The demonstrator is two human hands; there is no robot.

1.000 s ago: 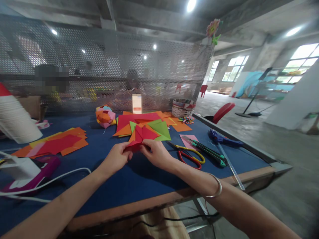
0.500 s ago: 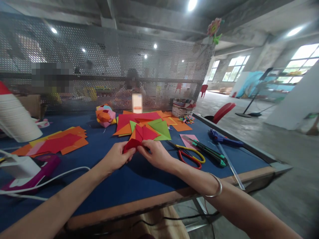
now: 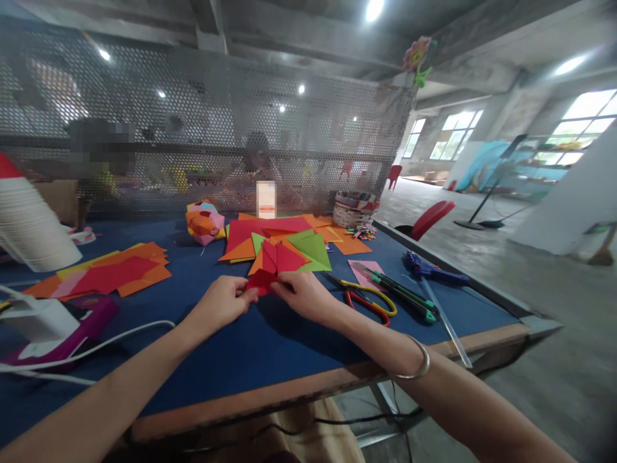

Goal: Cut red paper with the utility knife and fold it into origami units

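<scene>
Between my two hands is a small piece of folded red paper (image 3: 261,283), held just above the blue table. My left hand (image 3: 230,296) pinches its left edge between thumb and fingers. At its right edge, my right hand (image 3: 299,292) grips with closed fingers; a silver bangle circles that wrist. Directly behind lie folded red and orange paper pieces (image 3: 284,257) and green paper (image 3: 312,249), on top of a stack of red sheets (image 3: 241,236). To the right of my right hand rest scissors (image 3: 369,299) with one yellow and one red handle.
A green-black utility knife (image 3: 402,292), a blue glue gun (image 3: 436,269) and a clear stick (image 3: 446,328) lie right. A paper ball (image 3: 205,223), phone (image 3: 267,200) and woven basket (image 3: 355,209) stand behind. Left are paper sheets (image 3: 116,273), stacked cups (image 3: 33,225) and a purple power strip (image 3: 72,331).
The red paper has turned from a tilted, raised position to lie flatter between my hands. My left hand has shifted slightly left, its fingers nearer the paper's edge.
</scene>
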